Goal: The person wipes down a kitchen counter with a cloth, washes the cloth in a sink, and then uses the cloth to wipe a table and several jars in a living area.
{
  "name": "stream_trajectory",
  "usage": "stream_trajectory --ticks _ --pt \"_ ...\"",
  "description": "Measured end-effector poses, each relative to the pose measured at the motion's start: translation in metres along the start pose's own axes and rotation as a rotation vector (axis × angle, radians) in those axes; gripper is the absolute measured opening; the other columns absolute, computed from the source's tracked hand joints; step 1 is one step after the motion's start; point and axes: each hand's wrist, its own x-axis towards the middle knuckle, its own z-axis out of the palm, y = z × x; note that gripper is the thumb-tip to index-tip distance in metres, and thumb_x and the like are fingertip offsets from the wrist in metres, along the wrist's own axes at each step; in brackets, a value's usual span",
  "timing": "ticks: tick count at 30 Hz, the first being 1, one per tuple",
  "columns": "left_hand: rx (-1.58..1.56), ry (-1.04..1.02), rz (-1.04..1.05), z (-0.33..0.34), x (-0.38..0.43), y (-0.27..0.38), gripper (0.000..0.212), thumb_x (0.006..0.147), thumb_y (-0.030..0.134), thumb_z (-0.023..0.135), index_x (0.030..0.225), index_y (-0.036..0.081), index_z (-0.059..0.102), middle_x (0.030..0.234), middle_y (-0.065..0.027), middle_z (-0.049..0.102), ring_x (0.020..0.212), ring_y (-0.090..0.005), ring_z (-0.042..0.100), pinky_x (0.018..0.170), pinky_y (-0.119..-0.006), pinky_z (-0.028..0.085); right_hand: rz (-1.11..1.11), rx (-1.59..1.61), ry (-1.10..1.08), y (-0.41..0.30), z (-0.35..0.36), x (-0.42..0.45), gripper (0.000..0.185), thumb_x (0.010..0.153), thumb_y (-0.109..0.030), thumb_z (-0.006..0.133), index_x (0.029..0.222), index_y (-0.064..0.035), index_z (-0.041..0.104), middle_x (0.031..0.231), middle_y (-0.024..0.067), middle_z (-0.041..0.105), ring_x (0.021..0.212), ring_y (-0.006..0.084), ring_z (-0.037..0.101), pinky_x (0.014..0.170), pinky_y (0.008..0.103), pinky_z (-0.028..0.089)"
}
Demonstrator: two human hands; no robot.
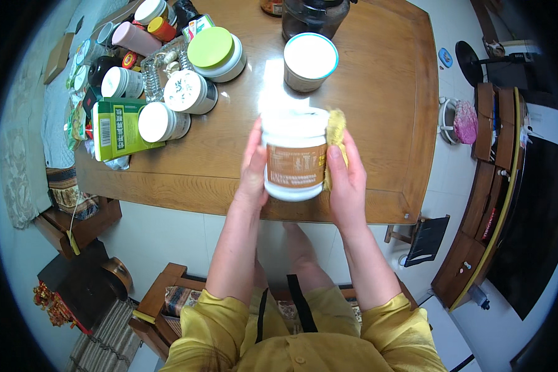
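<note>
A large white plastic jar with a brown label [295, 163] is held between both hands above the near edge of the wooden table [376, 139]. My left hand [254, 172] grips the jar's left side. On the right side, my right hand [346, 176] presses a yellow cloth [336, 128] against the jar. The jar's white lid faces up and is partly lost in glare. Just beyond it stands a tub with a white, blue-rimmed lid [311, 56], in front of a big dark jar [314, 18].
Several white-lidded jars [157, 122], a jar with a green lid [210, 48], a green box [121, 128], a clear plastic container [160, 67] and a pink bottle [136, 39] crowd the table's left side. A black folding stool [428, 241] stands on the floor at right.
</note>
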Motion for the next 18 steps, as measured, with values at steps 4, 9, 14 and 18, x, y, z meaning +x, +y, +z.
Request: stream_trajectory --ticks 4,9,14,18 --pt "0.187 0.098 0.148 0.011 -0.007 -0.006 0.081 0.081 0.052 0.062 0.136 0.002 0.031 0.129 -0.0100 0.046 0.118 -0.0198 0.047 0.099 -0.033 0.039 -0.484 -0.720 0.091 0.005 0.004 -0.007 0.045 0.090 -0.017 0.051 0.132 -0.0044 0.044 0.126 0.0240 0.044 0.112 0.0398 0.047 0.096 0.0400 0.039" --pt "0.137 0.068 0.116 0.006 -0.003 -0.023 0.100 0.066 0.057 0.074 0.137 0.004 0.029 0.131 -0.0107 0.044 0.120 -0.0239 0.046 0.100 -0.040 0.039 -0.632 -1.076 0.043 -0.010 0.019 -0.003 0.042 0.087 -0.022 0.054 0.128 -0.0096 0.051 0.124 0.0213 0.047 0.108 0.0372 0.050 0.090 0.0410 0.042" --pt "-0.129 -0.137 0.041 0.015 -0.022 -0.017 0.096 0.074 0.072 0.054 0.138 0.003 0.033 0.134 -0.0129 0.045 0.120 -0.0233 0.047 0.098 -0.039 0.042 0.440 0.251 -0.258 -0.019 -0.008 0.037 0.038 0.093 -0.021 0.051 0.126 -0.0023 0.049 0.118 0.0105 0.055 0.104 0.0152 0.055 0.086 0.0297 0.045" --pt "0.116 0.090 0.114 0.019 -0.007 -0.013 0.077 0.079 0.052 0.065 0.131 0.002 0.038 0.124 -0.0118 0.052 0.112 -0.0206 0.053 0.096 -0.035 0.044 0.299 0.469 0.111 -0.004 -0.011 0.015 0.039 0.096 -0.020 0.047 0.128 0.0013 0.046 0.117 0.0086 0.056 0.103 0.0138 0.055 0.089 0.0270 0.044"
